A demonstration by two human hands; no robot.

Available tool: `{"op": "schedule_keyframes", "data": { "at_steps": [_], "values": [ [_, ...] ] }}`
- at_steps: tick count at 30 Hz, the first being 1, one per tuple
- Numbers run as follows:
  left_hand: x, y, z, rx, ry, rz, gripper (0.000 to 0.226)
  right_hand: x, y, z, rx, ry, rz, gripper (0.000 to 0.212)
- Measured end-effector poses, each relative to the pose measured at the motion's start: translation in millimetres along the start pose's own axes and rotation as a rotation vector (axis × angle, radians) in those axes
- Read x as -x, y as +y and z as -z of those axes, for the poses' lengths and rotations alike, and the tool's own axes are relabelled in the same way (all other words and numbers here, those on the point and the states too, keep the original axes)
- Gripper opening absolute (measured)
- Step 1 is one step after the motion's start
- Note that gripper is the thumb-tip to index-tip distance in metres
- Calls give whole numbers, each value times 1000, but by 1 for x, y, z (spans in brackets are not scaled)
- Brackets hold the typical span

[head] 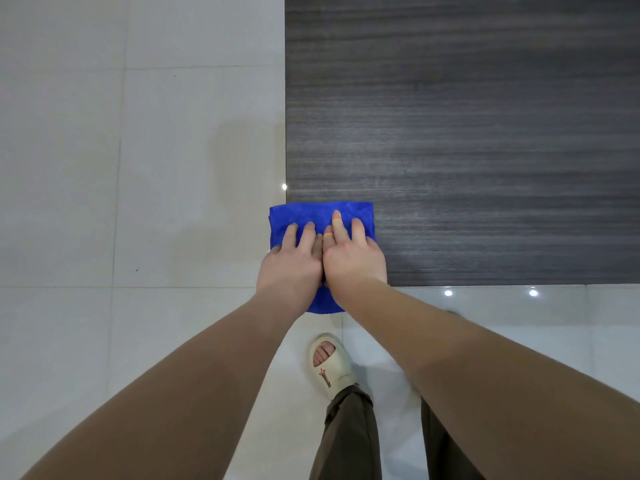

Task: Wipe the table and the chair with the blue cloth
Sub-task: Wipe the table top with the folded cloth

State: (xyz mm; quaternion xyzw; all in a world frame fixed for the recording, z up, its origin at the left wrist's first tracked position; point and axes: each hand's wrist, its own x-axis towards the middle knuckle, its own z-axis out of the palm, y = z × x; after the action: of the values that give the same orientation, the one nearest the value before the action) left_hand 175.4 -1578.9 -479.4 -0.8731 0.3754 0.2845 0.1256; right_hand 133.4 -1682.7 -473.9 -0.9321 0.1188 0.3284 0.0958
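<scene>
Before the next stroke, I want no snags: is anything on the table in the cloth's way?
Nothing visible. Both hands, left hand and right hand, press the cloth flat at the table's near left corner, and the dark tabletop shown beyond it holds no objects.

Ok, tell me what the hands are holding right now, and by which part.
Nothing is gripped. Both the left hand and right hand press flat, fingers straight, on the blue cloth at the table corner.
</scene>
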Motion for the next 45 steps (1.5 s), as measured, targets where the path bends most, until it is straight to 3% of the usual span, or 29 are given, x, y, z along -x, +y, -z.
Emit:
{"op": "schedule_keyframes", "data": {
  "at_steps": [16,33,45],
  "values": [
    [-49,-1,42,71,-45,114,83,-38,20,42,-82,37,7,77],
    [-87,94,75,-24,-67,75,82,-29,122,44,-163,78,-22,64],
    [-110,169,91,-44,-54,34,77,-9,203,36,-175,91,-49,71]
  ]
}}
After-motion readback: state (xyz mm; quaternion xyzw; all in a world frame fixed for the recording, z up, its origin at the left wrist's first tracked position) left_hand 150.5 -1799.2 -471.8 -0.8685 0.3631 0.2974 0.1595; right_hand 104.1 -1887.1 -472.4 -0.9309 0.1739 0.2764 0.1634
